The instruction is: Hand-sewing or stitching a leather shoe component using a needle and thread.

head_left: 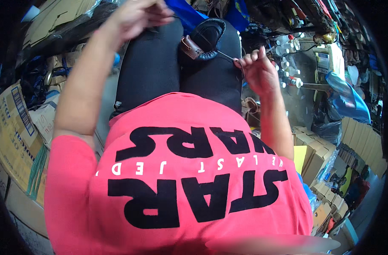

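Observation:
A small black and brown leather shoe [199, 46] rests across my thighs, its dark opening facing up. A thin grey thread [226, 55] runs taut from the shoe's side to my right hand [262, 72], whose fingers are curled and closed on it. Up and to the left, my left hand [138, 18] is held above my knee, clear of the shoe. Its fingers are pinched together, and a short dark length of thread [176, 17] shows at their tips. That hand is slightly blurred.
Cardboard boxes [15, 127] are stacked at my left. Several small bottles [294, 80] stand on the floor at the right, near a blue plastic bag [351, 102]. More cartons [315, 148] lie at lower right. Blue cloth [181, 12] hangs beyond my knees.

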The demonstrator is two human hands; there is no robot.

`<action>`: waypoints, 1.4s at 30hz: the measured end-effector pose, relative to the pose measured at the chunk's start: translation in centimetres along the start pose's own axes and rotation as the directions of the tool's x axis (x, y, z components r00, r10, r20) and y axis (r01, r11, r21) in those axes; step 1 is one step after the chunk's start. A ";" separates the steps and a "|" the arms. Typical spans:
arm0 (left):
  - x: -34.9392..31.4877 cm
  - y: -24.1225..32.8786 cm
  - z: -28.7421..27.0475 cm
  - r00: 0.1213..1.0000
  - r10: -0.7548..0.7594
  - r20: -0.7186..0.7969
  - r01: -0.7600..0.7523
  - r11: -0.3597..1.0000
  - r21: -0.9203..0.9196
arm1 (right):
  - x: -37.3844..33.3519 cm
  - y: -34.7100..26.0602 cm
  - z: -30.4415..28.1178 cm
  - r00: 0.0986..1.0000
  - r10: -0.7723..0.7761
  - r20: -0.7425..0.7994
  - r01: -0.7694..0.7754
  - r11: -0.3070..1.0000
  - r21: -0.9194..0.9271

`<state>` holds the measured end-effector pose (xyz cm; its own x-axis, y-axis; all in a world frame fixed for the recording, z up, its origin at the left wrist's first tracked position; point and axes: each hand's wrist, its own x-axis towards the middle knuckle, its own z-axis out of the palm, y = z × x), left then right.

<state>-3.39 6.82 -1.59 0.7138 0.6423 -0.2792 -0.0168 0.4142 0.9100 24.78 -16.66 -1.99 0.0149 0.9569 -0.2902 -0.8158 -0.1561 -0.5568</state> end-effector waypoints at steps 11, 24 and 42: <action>-4.8 -2.2 9.5 0.876 0.329 0.352 -0.441 0.256 0.860 | 5.0 -3.1 6.7 0.992 0.040 0.117 0.113 0.102 -0.988; -3.0 -3.8 10.0 0.898 0.273 0.346 -0.433 0.395 0.810 | 7.7 -0.4 4.3 0.991 -0.126 -0.047 -0.036 0.089 -0.995; -3.1 -4.8 10.9 0.838 0.440 0.323 -0.477 0.302 0.826 | 2.6 -0.1 7.1 0.997 0.067 -0.042 -0.039 -0.048 -0.998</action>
<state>2.12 -4.16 -1.79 0.8167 0.5122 0.2657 0.2326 -0.7137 0.6608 20.84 -12.39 2.85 -0.0157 0.9329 -0.3598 0.6159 -0.2745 -0.7385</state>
